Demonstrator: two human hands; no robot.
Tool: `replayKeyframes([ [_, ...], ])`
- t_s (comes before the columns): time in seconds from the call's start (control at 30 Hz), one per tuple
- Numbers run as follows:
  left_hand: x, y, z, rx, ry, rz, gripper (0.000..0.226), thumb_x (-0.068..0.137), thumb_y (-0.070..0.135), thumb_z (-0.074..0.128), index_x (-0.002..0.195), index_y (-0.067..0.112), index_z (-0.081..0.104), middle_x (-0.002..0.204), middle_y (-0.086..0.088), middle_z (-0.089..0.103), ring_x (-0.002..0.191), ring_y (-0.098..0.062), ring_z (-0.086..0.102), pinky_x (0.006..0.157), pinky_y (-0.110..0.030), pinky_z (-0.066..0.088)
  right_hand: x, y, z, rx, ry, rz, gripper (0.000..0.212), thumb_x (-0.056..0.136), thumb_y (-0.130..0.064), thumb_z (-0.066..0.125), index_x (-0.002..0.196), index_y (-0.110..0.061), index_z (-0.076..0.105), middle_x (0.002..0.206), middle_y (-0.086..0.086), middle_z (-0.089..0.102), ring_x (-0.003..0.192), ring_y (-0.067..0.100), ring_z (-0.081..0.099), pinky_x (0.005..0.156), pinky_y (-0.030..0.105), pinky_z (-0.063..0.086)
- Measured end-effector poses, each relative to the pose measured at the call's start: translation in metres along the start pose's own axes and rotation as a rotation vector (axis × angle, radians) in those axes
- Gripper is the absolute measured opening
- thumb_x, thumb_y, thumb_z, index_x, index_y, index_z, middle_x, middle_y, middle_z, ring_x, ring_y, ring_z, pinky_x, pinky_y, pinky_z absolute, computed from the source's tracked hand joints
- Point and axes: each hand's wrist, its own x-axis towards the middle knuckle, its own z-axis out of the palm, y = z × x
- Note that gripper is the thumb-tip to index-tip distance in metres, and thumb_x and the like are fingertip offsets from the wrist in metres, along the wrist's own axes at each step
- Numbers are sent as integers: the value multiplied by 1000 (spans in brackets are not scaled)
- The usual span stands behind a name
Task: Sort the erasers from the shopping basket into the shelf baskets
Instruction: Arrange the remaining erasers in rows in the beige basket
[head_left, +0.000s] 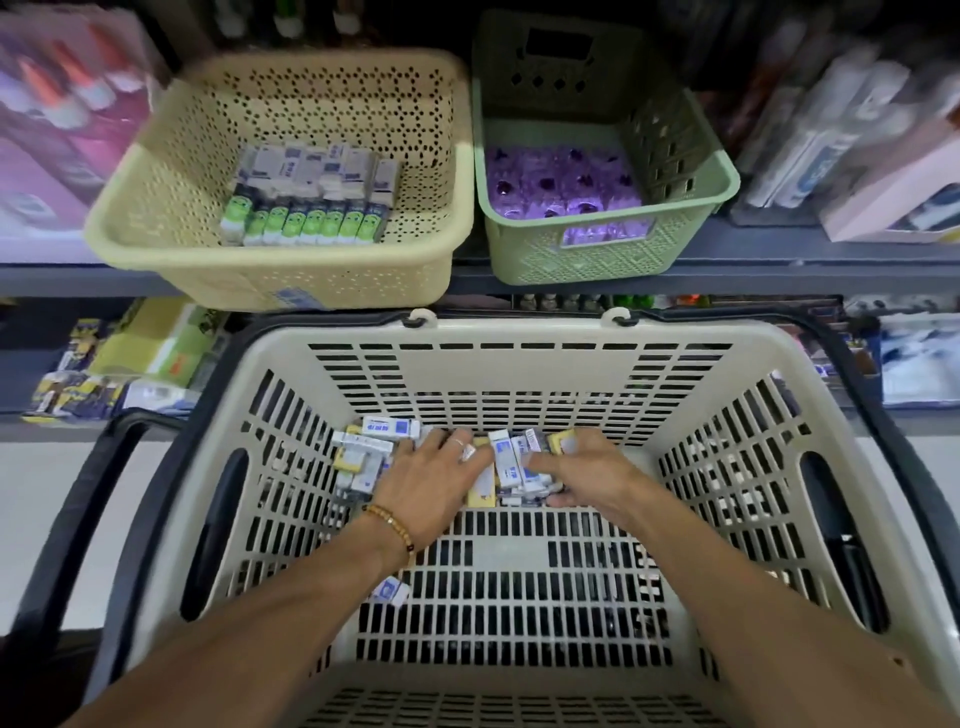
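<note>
Small white, blue and yellow boxed erasers (374, 452) heaped at far end of slotted cream plastic shopping basket (519, 358). Left hand (436, 483) spread flat on heap; right hand (582, 467) curled, pinching several. Best gathered by kind, then lifted to perforated yellow shelf basket (171, 171).

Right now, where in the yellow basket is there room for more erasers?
The yellow shelf basket has bare floor left of the eraser rows, between them and its left wall, and a narrower strip on their right. The middle is packed. The green basket is covered by purple packs.
</note>
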Motion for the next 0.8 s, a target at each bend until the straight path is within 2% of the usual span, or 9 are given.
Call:
replayKeyframes([
  [0.1, 1, -4, -11, -129, -53, -15, 45, 91, 22, 55, 132, 29, 40, 137, -4, 40, 121, -26, 45, 99, -46, 44, -7, -6, -13, 75, -95, 3, 13, 90, -12, 69, 96, -6, 59, 75, 4, 73, 67, 13, 70, 59, 26, 55],
  [0.23, -6, -9, -34, -473, 15, -94, 44, 84, 21, 65, 122, 33, 48, 119, 6, 44, 96, -11, 46, 76, -18, 40, -23, -17, -23, 329, -207, -6, 11, 86, -5, 68, 92, -5, 60, 82, 13, 63, 66, 19, 63, 53, 26, 52],
  [0.3, -13, -11, -49, -655, 18, -154, 40, 79, 18, 70, 108, 38, 51, 112, 7, 46, 91, -9, 47, 71, -16, 35, -35, -25, -21, 438, -300, -50, 8, 80, -6, 71, 80, -7, 63, 82, 13, 60, 65, 19, 60, 50, 26, 51],
  [0.43, -30, -17, -82, -1141, 46, -276, 37, 79, 8, 71, 94, 38, 56, 104, 3, 55, 48, -7, 49, 43, -22, 44, -65, -45, -10, 560, -417, -143, 40, 65, -15, 80, 99, -4, 61, 90, 17, 65, 69, 22, 64, 50, 25, 53],
  [0.5, -42, -20, -99, -1332, 73, -334, 36, 79, 6, 72, 97, 36, 62, 106, 4, 58, 48, -9, 51, 41, -23, 46, -81, -57, -3, 581, -450, -221, 38, 75, -16, 78, 106, -2, 61, 91, 18, 67, 71, 22, 67, 52, 25, 55],
  [0.57, -55, -25, -115, -1477, 135, -348, 37, 77, 6, 73, 94, 37, 67, 103, 4, 62, 49, -2, 55, 42, -19, 44, -96, -73, 6, 573, -464, -297, 35, 81, -15, 70, 110, 0, 58, 92, 19, 67, 72, 21, 68, 53, 25, 55],
  [0.67, -72, -39, -142, -1601, 232, -349, 38, 77, 3, 73, 94, 36, 70, 105, 1, 69, 71, -9, 62, 58, -22, 49, -120, -107, 20, 481, -452, -421, 46, 79, -17, 71, 118, 2, 56, 96, 21, 65, 73, 21, 68, 53, 26, 54],
  [0.73, -84, -53, -162, -1682, 300, -310, 38, 77, -3, 72, 93, 31, 71, 102, -3, 70, 82, -15, 64, 71, -24, 52, -135, -134, 32, 420, -410, -505, 38, 75, -18, 73, 107, -1, 60, 94, 23, 64, 71, 21, 68, 52, 26, 53],
  [0.8, -96, -68, -181, -1773, 369, -278, 38, 77, -7, 70, 90, 28, 72, 96, -2, 71, 85, -16, 67, 74, -24, 54, -144, -162, 47, 395, -348, -566, 35, 71, -20, 75, 99, -4, 60, 92, 28, 59, 67, 21, 67, 47, 26, 50],
])
